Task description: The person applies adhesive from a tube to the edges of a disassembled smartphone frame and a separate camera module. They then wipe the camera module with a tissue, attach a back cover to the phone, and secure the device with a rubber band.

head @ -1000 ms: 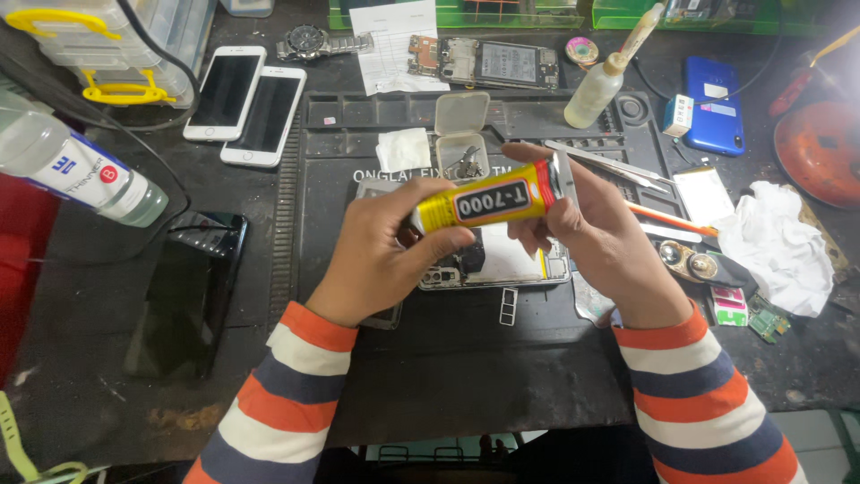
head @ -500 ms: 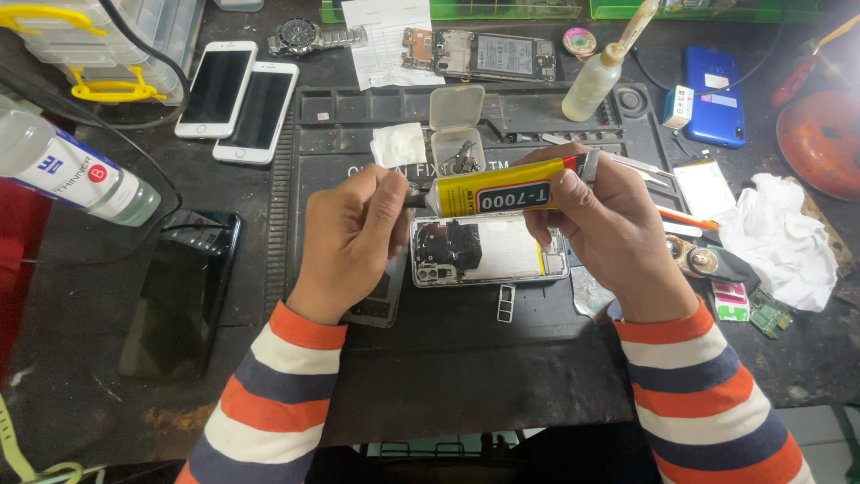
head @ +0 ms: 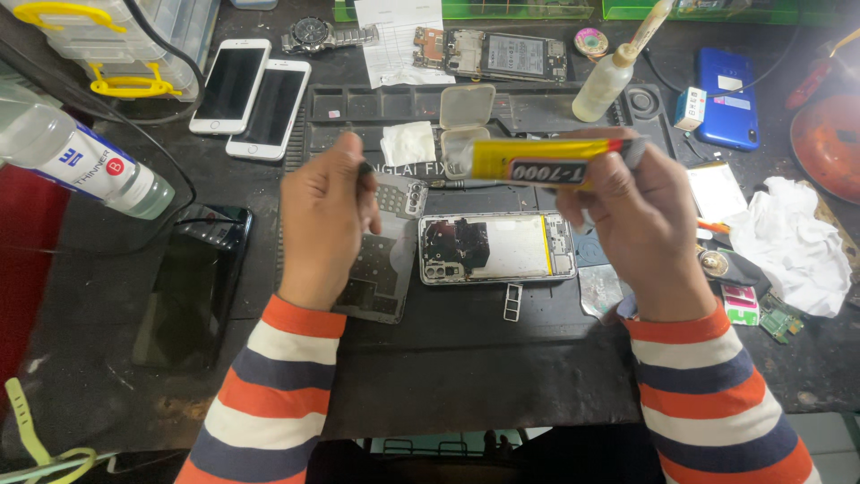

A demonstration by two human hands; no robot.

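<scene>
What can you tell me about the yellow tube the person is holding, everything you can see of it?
The yellow tube is a soft squeeze tube, like an adhesive tube, with dark print and a red band near its right end. It lies almost level above the opened phone, its pale nozzle end pointing left toward the small open plastic case. Only the right hand touches it, fingers wrapped around its right end. The left hand is apart from it and pinches something small and dark. Whether the tube is capped cannot be told.
</scene>
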